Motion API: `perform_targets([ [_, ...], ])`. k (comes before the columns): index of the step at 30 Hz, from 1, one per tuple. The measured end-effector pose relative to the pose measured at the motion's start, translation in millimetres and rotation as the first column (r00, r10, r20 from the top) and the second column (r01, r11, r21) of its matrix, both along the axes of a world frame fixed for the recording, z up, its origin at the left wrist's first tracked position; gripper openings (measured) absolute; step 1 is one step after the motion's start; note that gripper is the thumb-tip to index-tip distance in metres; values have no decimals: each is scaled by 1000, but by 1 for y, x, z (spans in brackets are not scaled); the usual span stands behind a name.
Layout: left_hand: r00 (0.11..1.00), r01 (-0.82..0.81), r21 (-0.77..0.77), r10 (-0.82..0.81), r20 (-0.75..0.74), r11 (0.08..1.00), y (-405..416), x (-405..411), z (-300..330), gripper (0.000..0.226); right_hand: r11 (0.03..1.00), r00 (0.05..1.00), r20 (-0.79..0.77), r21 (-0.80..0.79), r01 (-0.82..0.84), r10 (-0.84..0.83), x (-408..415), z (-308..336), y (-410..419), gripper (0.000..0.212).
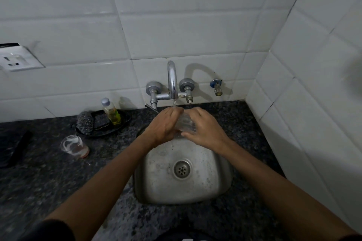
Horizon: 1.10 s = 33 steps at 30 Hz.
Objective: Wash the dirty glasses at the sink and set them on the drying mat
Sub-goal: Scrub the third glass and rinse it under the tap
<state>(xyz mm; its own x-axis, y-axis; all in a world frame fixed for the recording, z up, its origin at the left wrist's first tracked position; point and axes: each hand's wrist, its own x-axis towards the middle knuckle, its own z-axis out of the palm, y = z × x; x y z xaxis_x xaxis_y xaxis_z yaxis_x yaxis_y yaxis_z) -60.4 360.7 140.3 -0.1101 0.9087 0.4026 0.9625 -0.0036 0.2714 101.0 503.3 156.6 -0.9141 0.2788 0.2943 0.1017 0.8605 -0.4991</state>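
We are holding a clear glass (185, 123) between both hands over the back of the steel sink (219, 180), right under the tap spout (172, 80), with water running down onto it. Our left hand (163, 127) is wrapping the glass from the left, fingers curled round its far end near the stream. Our right hand (203, 130) is gripping it from the right, thumb lying along the near side and fingers curling over the top. The glass is lying tilted, nearly on its side; which end is the mouth we cannot tell. A second glass (73, 146), streaked white with a reddish residue at the bottom, is standing on the dark granite counter (49, 178) left of the sink, well apart from our hands. Behind it a black tray (119, 125) is holding a steel scrubber (85, 122) and a small bottle (111, 111) of yellow liquid. A dark object is sitting at the far left edge, too blurred to identify.
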Motion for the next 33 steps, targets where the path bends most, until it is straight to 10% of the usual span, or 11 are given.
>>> perform_targets([
  [2,1000,-7,-13,7,-3,1000,0,-1,0,52,967,998,17,-246,59,-56,0,1,-2,72],
  [5,999,-16,-11,16,-40,1000,1,1,-1,51,672,968,241,-704,229,-77,-1,10,0,63],
  [10,999,2,-12,-2,38,1000,-3,0,0,52,998,997,63,-42,-38,41,5,6,3,74],
  [15,1000,-12,-2,12,0,1000,-2,0,4,51,729,974,215,-656,195,-67,-2,15,-3,67],
  [20,1000,14,-4,-14,28,1000,-4,3,1,55,998,998,28,-1,-59,59,4,9,-2,70],
  [23,999,-16,8,16,38,1000,-3,2,1,54,969,999,-7,-247,29,-31,-1,8,-6,78],
  [26,999,-49,25,49,13,998,-4,2,-4,53,714,971,223,-665,219,-90,-5,17,-7,70],
  [30,993,-63,26,60,98,998,-4,1,-9,56,982,998,70,-190,12,2,0,15,-8,64],
  [33,974,-94,-28,98,205,995,-4,-3,-8,60,972,999,36,-235,1,8,-1,8,-8,71],
])
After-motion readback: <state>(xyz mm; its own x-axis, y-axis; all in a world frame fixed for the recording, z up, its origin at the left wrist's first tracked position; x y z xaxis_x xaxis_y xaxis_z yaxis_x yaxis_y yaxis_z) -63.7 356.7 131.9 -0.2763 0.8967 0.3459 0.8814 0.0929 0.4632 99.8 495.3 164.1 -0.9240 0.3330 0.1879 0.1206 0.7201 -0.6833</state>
